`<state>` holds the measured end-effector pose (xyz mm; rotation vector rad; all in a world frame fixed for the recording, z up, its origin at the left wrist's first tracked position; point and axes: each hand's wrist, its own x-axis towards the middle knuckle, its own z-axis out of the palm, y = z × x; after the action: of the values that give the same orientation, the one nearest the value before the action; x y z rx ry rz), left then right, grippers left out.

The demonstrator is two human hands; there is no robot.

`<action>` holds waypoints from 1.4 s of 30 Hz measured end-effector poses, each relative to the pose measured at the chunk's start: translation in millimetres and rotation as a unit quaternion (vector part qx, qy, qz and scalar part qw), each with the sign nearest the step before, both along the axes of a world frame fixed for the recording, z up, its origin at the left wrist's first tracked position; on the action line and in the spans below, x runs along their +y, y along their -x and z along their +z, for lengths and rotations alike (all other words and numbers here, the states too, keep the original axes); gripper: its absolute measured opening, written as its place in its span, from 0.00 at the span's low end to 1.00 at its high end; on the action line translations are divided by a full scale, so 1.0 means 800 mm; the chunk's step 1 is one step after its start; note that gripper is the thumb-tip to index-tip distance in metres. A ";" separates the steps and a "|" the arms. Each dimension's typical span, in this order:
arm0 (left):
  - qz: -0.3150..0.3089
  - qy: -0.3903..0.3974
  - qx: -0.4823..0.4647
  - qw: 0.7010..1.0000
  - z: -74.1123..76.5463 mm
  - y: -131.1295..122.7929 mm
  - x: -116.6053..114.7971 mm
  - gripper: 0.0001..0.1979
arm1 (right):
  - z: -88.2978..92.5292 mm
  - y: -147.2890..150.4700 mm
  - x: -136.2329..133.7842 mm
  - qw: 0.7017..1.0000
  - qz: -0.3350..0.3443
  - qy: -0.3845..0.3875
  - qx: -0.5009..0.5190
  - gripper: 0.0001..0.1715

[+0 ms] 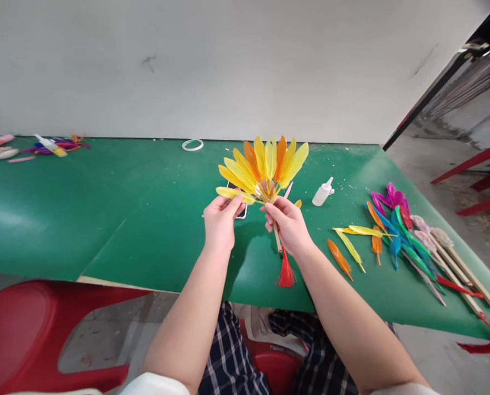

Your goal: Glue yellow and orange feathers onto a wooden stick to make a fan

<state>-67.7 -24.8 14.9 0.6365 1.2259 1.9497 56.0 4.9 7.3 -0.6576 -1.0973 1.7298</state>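
Note:
A feather fan (265,164) of yellow and orange feathers is held up over the green table. My right hand (286,222) is closed around the base of the fan at the top of its wooden handle, and a red tassel (286,269) hangs below. Between the thumb and fingers of my left hand (223,214) is a yellow feather (233,193), pinched at the fan's lower left edge. Its quill end reaches toward the fan's base; whether it is attached there I cannot tell. Behind the fan and left hand, a phone (241,213) lies partly hidden.
A white glue bottle (322,193) lies right of the fan. Loose feathers (354,249) and several tasselled wooden sticks (461,269) cover the table's right side. A tape roll (192,145) is near the wall. Another bottle (50,145) lies far left. Red chairs (18,334) stand nearby.

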 end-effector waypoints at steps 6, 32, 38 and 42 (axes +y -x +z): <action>0.003 -0.001 -0.013 1.000 -0.001 0.000 0.001 0.14 | 0.005 -0.001 -0.002 0.998 -0.007 -0.029 -0.049 0.09; -0.039 0.008 -0.076 0.996 0.005 -0.001 0.004 0.11 | -0.003 0.004 -0.003 0.996 0.003 -0.039 -0.085 0.12; -0.030 0.031 -0.063 0.997 0.005 0.001 0.003 0.11 | -0.002 0.003 -0.004 0.994 0.004 -0.048 -0.098 0.12; -0.068 0.010 -0.073 0.995 0.009 -0.001 0.000 0.11 | -0.002 0.003 -0.004 0.994 -0.017 -0.043 -0.095 0.12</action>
<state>-66.6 -24.5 22.3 0.5420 1.0837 1.8349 53.6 1.9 5.9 -0.7938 -1.2768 1.6054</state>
